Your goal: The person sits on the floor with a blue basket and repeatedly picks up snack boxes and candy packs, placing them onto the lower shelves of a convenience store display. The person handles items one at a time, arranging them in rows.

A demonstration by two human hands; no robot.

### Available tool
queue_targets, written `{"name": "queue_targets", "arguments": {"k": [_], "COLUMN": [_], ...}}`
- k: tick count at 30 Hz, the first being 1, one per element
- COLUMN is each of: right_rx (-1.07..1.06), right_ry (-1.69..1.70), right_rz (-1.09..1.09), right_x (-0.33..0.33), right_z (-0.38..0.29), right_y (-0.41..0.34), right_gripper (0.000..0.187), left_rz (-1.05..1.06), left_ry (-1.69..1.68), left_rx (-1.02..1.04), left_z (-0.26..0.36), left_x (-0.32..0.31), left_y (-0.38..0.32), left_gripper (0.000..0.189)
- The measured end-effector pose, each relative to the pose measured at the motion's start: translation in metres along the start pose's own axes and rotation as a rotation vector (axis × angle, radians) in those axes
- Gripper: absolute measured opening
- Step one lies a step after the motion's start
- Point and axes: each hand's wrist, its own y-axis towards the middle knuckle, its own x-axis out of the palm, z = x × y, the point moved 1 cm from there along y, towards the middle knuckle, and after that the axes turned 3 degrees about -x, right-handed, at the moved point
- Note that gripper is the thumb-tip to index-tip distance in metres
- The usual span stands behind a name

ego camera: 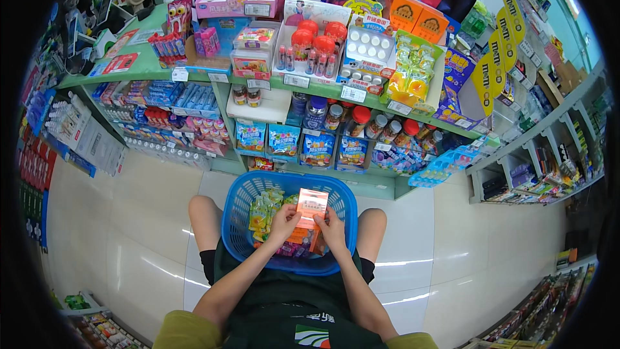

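Observation:
Both my hands hold a flat orange-and-white packet [312,207] upright over a blue plastic basket [230,218]. My left hand [285,222] pinches its lower left edge, and my right hand [332,228] grips its lower right side. The basket rests at my lap, between my knees. Inside it, yellow-green candy packets [260,211] lie on the left. Orange packets [298,236] and purple wrapped sweets [293,249] are below my hands, partly hidden by them.
A green shop counter [193,75] spans the view ahead, carrying candy boxes, two orange packs [417,17] and a box of yellow-green packets [416,70]. Jars [361,117] and blue candy bags [317,149] fill its lower shelves. More stocked shelves [542,169] stand at right.

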Motion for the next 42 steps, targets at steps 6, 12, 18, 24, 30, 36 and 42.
{"name": "queue_targets", "arguments": {"k": [6, 12, 18, 24, 30, 36, 42], "right_rx": [0.007, -0.148, -0.28, -0.532, -0.595, -0.615, -0.697], "right_ry": [0.109, 0.068, 0.008, -0.062, -0.133, -0.201, -0.227], "right_rz": [0.0, 0.131, 0.305, 0.532, 0.679, 0.782, 0.859], "right_x": [-0.007, -0.032, -0.09, -0.173, -0.247, -0.297, -0.32], "right_z": [-0.034, -0.071, -0.149, -0.219, -0.279, -0.315, -0.328], "right_y": [0.008, 0.016, 0.034, 0.081, 0.148, 0.22, 0.283], "right_gripper": [0.048, 0.036, 0.033, 0.029, 0.025, 0.024, 0.026], "left_rz": [0.039, 0.075, 0.091, 0.064, 0.054, 0.037, 0.066], "left_ry": [0.215, 0.345, 0.318, 0.319, 0.328, 0.274, 0.314], "left_rx": [0.08, 0.26, 0.434, 0.777, 0.92, 0.979, 0.997], "left_z": [0.057, 0.111, 0.197, 0.301, 0.389, 0.439, 0.468], "left_x": [-0.009, -0.001, 0.017, 0.057, 0.102, 0.144, 0.166], "left_y": [-0.008, -0.002, 0.016, 0.055, 0.125, 0.196, 0.247], "left_gripper": [0.046, 0.039, 0.029, 0.033, 0.037, 0.05, 0.051]}}
